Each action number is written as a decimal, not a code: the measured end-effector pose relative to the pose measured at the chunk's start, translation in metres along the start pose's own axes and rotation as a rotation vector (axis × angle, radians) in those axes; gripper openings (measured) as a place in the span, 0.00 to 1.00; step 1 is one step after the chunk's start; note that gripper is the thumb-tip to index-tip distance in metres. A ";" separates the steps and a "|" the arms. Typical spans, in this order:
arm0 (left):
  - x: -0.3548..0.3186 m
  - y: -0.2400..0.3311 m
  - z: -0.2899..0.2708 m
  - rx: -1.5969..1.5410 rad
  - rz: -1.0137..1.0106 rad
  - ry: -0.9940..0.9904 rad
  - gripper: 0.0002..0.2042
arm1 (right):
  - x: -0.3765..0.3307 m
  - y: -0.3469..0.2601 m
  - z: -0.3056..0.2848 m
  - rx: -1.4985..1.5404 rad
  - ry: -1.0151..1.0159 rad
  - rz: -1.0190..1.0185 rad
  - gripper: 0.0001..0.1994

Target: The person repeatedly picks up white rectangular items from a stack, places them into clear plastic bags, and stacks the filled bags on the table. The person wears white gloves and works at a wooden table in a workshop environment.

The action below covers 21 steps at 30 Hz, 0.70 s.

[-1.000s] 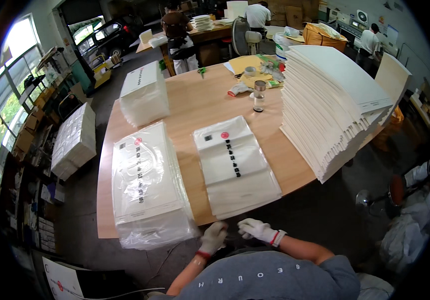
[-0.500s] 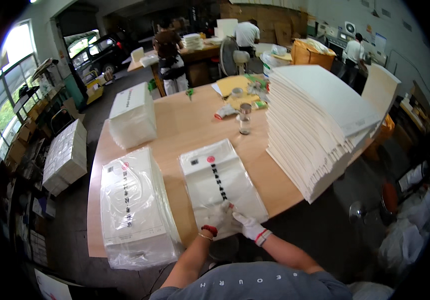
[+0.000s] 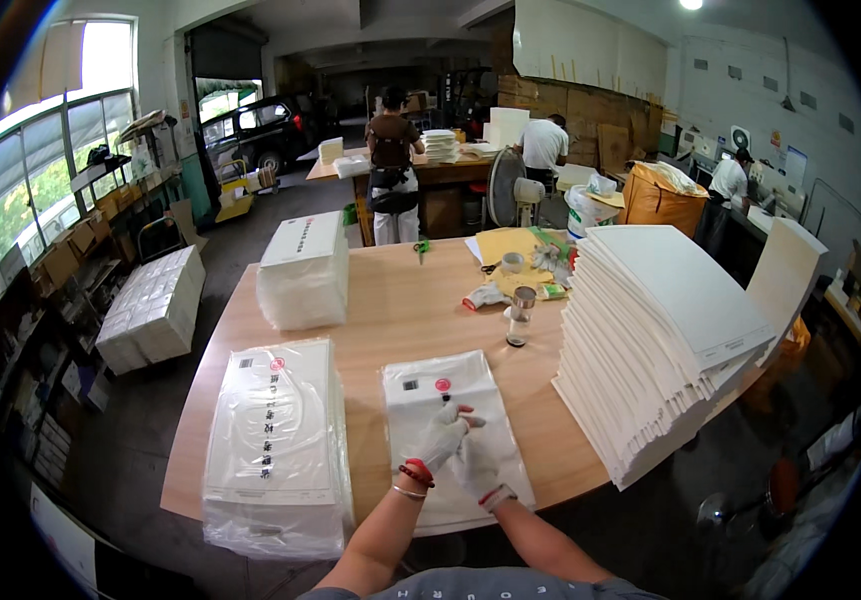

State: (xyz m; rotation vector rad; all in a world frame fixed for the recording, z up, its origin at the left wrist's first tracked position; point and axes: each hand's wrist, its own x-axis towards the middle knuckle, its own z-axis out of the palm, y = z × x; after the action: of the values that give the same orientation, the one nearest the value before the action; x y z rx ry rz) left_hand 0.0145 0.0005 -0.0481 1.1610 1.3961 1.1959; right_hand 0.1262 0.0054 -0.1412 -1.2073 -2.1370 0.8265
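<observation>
The clear plastic bag (image 3: 455,430), lower centre of frame, looks light, limp and slippery; both gloved hands, left hand (image 3: 440,437) and right hand (image 3: 477,465), press half-curled fingers flat on it, best pinched at an edge.

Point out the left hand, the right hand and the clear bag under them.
left hand (image 3: 440,437), head view, back of glove.
right hand (image 3: 477,465), head view, back of glove.
clear bag (image 3: 428,382), head view, upper bare part.

tall slanting stack of white sheets (image 3: 665,330) at table's right end. small clear bottle (image 3: 518,318) upright, near stack. bagged white pile (image 3: 302,270) at far left of wooden table (image 3: 400,315). scissors, tape roll (image 3: 512,262), yellow envelope (image 3: 508,246) beyond bottle. people at a back bench (image 3: 430,170). car (image 3: 255,130) outside doorway.
</observation>
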 end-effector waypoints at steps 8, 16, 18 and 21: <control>-0.024 0.012 0.007 0.604 0.389 0.164 0.20 | -0.043 -0.027 -0.101 0.033 -0.343 -0.314 0.11; -0.081 0.063 0.012 0.965 0.774 0.512 0.25 | -0.072 -0.149 -0.406 -0.916 0.634 -0.633 0.22; -0.094 0.092 0.024 0.842 0.776 0.340 0.25 | -0.072 -0.136 -0.435 -0.800 0.393 -0.392 0.19; -0.098 0.100 0.041 0.572 0.750 0.079 0.23 | -0.065 -0.138 -0.459 -0.875 0.307 -0.351 0.14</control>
State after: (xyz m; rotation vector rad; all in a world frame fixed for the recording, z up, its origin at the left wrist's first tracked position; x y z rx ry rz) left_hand 0.0755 -0.0843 0.0545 2.1920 1.4517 1.3794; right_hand 0.4052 0.0038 0.2543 -1.1632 -2.3854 -0.4842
